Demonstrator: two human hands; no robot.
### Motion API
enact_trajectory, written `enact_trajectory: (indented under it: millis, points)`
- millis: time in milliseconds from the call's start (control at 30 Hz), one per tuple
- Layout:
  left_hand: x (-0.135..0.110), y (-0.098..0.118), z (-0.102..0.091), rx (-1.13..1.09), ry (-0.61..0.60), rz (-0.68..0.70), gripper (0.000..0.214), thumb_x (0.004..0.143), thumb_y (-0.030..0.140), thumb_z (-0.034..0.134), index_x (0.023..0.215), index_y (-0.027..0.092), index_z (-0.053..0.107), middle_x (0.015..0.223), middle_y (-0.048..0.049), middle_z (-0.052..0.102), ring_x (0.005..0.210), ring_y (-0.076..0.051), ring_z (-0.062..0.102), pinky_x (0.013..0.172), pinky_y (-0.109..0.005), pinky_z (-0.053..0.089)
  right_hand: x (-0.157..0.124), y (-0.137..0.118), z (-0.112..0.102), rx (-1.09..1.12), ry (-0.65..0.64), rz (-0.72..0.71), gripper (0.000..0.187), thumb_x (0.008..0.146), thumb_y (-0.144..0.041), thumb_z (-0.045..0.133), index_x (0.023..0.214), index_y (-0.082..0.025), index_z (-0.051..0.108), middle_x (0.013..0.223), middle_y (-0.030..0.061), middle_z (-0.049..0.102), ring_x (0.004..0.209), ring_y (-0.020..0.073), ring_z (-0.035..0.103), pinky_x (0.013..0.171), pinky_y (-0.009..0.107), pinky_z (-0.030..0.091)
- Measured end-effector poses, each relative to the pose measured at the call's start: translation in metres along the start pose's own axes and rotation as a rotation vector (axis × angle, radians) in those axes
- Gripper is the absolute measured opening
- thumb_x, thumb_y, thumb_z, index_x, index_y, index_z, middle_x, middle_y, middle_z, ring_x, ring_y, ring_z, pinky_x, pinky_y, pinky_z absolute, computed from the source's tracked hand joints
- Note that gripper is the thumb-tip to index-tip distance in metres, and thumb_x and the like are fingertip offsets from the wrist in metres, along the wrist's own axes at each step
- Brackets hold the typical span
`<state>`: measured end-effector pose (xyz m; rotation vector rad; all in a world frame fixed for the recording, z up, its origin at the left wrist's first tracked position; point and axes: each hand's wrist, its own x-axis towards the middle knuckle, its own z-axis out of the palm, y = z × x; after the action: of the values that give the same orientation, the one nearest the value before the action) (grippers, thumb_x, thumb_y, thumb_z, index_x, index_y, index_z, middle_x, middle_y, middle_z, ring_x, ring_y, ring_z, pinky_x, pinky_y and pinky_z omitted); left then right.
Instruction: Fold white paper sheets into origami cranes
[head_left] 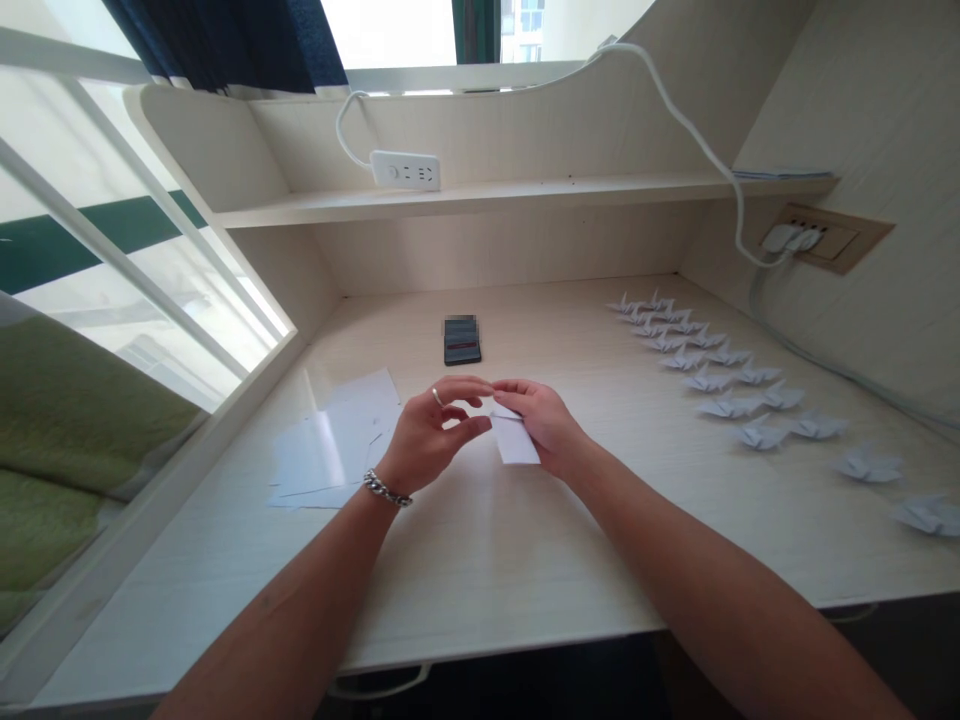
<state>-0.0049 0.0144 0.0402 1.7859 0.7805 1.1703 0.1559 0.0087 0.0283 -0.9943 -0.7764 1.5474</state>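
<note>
Folded paper (pixel 517 443) over the desk (pixel 480 580), pinched in my right hand (pixel 551 418). My left hand (pixel 426 430), thumb and forefinger apart, is beside it; contact I cannot tell. Phone (pixel 461 342) lies beyond, loose sheets (pixel 341 430) left, paper cranes (pixel 707 380) right.

Window (pixel 397 30): blown white, my daylight source.
Sheets (pixel 341 425): glare streak.
Paper (pixel 515 442): bright, outline clear to me.
Desk (pixel 487 590): dark beneath.
Cranes (pixel 729 405): I see the rightmost soft, stretched.

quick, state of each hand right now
Left hand: curled but open, beside the folded white paper; contact unclear.
Right hand: closed, holding the folded white paper.
</note>
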Motion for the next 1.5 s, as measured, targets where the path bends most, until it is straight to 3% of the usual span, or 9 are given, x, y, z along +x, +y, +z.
enact_trajectory:
  millis: [133,167,267,333,467,600,900,1300,1500]
  points:
    - [0.000,-0.001,0.004,0.039,0.015,-0.103,0.019,0.072,0.033,0.076,0.078,0.016,0.070,0.084,-0.0084,0.072,0.080,-0.020,0.066,0.075,-0.033,0.052,0.004,0.001,-0.013,-0.264,-0.228,0.083,0.017,0.068,-0.031,0.073,0.072,-0.017,0.063,0.052,-0.0021,0.054,0.044,0.0086,0.046,0.041,0.020,0.030]
    - [0.001,-0.002,0.004,0.011,0.041,-0.164,0.022,0.070,0.035,0.077,0.078,0.016,0.070,0.079,-0.0073,0.072,0.075,-0.019,0.065,0.071,-0.032,0.052,0.006,0.000,-0.018,-0.335,-0.249,0.052,0.017,0.070,-0.032,0.073,0.071,-0.017,0.063,0.055,-0.0008,0.057,0.047,0.0090,0.049,0.043,0.020,0.034]
    - [0.005,-0.006,0.001,-0.052,0.104,-0.315,0.030,0.063,0.037,0.081,0.076,0.013,0.068,0.073,-0.0059,0.070,0.066,-0.016,0.062,0.062,-0.029,0.049,0.009,-0.007,-0.030,-0.322,-0.093,-0.021,0.033,0.078,-0.052,0.065,0.079,-0.019,0.066,0.071,0.0037,0.067,0.057,0.0123,0.059,0.049,0.022,0.046]
    - [0.007,-0.008,-0.002,-0.039,0.117,-0.371,0.030,0.061,0.035,0.082,0.075,0.012,0.069,0.068,-0.0045,0.068,0.061,-0.014,0.058,0.058,-0.027,0.046,0.010,-0.011,-0.034,-0.276,-0.155,-0.069,0.047,0.081,-0.063,0.056,0.084,-0.018,0.067,0.079,0.0069,0.069,0.066,0.0158,0.064,0.056,0.027,0.052]
    - [0.007,-0.010,-0.006,-0.104,0.131,-0.408,0.028,0.061,0.033,0.082,0.074,0.012,0.069,0.067,-0.0031,0.067,0.060,-0.012,0.056,0.056,-0.026,0.044,0.009,-0.009,-0.032,-0.480,-0.279,-0.194,0.036,0.074,-0.049,0.072,0.085,-0.015,0.069,0.069,0.0044,0.068,0.062,0.0148,0.064,0.060,0.027,0.052]
    - [0.006,-0.010,-0.009,-0.155,0.079,-0.429,0.029,0.064,0.033,0.081,0.081,0.012,0.073,0.074,-0.0060,0.070,0.065,-0.014,0.059,0.061,-0.028,0.047,0.007,-0.004,-0.029,-0.540,-0.322,-0.189,0.031,0.077,-0.043,0.071,0.083,-0.013,0.070,0.066,0.0042,0.067,0.058,0.0135,0.063,0.058,0.027,0.052]
    - [0.008,-0.009,-0.015,-0.168,0.089,-0.410,0.025,0.063,0.028,0.081,0.081,0.013,0.076,0.072,-0.0059,0.070,0.064,-0.013,0.059,0.059,-0.027,0.047,-0.002,-0.022,-0.035,-0.458,-0.275,-0.161,0.036,0.067,-0.039,0.080,0.092,-0.014,0.075,0.070,0.0057,0.072,0.065,0.0155,0.068,0.067,0.031,0.055]
    - [0.007,-0.019,-0.013,-0.223,0.180,-0.187,0.016,0.061,0.023,0.084,0.073,0.017,0.075,0.074,-0.0041,0.074,0.067,-0.013,0.063,0.063,-0.026,0.052,-0.003,-0.018,-0.030,-0.392,-0.213,-0.498,0.024,0.061,-0.026,0.084,0.081,-0.016,0.075,0.074,0.0039,0.074,0.069,0.0165,0.069,0.069,0.031,0.058]
    - [0.007,-0.016,-0.013,-0.144,0.186,-0.110,0.012,0.064,0.022,0.082,0.073,0.017,0.076,0.076,-0.0055,0.075,0.070,-0.016,0.066,0.067,-0.027,0.055,-0.007,-0.020,-0.028,-0.512,-0.177,-0.623,0.015,0.067,-0.023,0.079,0.080,-0.017,0.076,0.077,0.0046,0.074,0.071,0.0171,0.069,0.067,0.030,0.057]
